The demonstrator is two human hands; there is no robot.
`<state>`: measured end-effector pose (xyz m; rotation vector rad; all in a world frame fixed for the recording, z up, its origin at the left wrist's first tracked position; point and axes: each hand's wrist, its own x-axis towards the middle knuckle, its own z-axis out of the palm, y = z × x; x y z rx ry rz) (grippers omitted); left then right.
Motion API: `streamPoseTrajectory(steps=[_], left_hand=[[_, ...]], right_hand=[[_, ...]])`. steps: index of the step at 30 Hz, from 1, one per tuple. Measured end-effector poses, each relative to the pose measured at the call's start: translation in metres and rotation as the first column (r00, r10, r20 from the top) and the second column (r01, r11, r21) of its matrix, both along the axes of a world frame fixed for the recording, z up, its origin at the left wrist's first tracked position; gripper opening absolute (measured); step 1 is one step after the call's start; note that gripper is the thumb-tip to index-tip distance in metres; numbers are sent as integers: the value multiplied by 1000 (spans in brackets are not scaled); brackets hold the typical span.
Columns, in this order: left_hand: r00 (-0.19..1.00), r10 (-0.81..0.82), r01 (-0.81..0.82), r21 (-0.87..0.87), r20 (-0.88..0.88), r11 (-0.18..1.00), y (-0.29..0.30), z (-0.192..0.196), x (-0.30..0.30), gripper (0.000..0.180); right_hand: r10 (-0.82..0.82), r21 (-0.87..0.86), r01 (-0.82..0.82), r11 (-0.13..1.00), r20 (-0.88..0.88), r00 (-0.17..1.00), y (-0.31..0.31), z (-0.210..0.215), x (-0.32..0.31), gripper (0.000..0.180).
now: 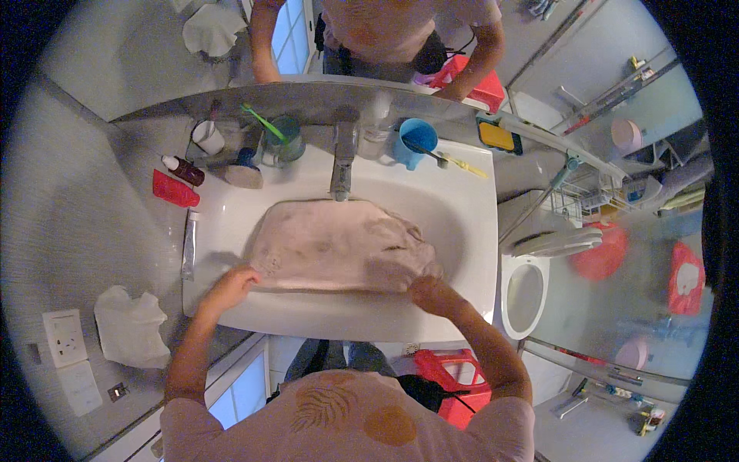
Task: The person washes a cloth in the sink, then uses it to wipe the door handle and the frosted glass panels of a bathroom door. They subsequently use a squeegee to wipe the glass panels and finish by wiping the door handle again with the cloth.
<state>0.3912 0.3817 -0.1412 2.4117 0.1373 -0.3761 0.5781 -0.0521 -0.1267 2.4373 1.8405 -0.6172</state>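
A pinkish-beige cloth point(331, 246), which looks like a towel, lies spread in the white sink point(323, 312). It is damp-looking, with darker patches, and bunched into folds at its right end. My left hand point(233, 288) pinches the near left corner with its fingers pressed together. At the near right corner my right hand point(433, 296) is closed around the cloth's edge; its fingertips are partly hidden. Above the cloth's far edge stands the metal faucet point(343, 165).
Behind the sink stand a green toothbrush point(265, 123) in a clear cup, a blue cup point(416, 145) and a yellow toothbrush point(466, 165). Left lie a red tube point(175, 189) and a white tube point(190, 245). A toilet point(524, 296) is at right; a mirror point(369, 46) rises behind.
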Motion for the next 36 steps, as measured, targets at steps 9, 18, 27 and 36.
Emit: streamPoseTrajectory(steps=[9, 18, 27, 36], left_hand=[[887, 461, -415, 439, 2, 797, -8, -96, 53, 25], [890, 412, -370, 220, -194, 903, -2, -157, 77, 33], [586, 571, -653, -752, -575, -89, 26, -179, 57, 46], [579, 764, -488, -872, -285, 45, 30, -38, 45, 43]], right_hand=[[-772, 174, 773, 610, 351, 530, 37, -101, 41, 34], [-920, -160, 964, 215, -365, 144, 73, -146, 63, 33], [49, -222, 975, -18, -974, -221, 47, -171, 80, 28], [-120, -141, 986, -84, -981, -151, 1, -58, 89, 35]])
